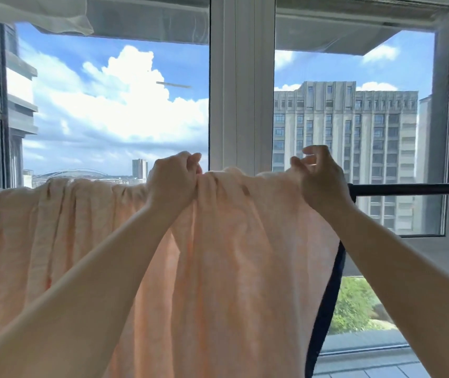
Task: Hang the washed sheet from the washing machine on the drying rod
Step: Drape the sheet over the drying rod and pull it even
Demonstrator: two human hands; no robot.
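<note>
Drying rod point(408, 189) with a sheet point(231, 255) draped over it

A dark horizontal rod runs across in front of the window, bare at its right end, with a dark slanted leg dropping from it below the sheet's right edge. A pale peach sheet hangs over the rod, bunched into folds along the top and covering the rod from the left edge of view to just past the middle, its cloth falling down the near side.
</note>
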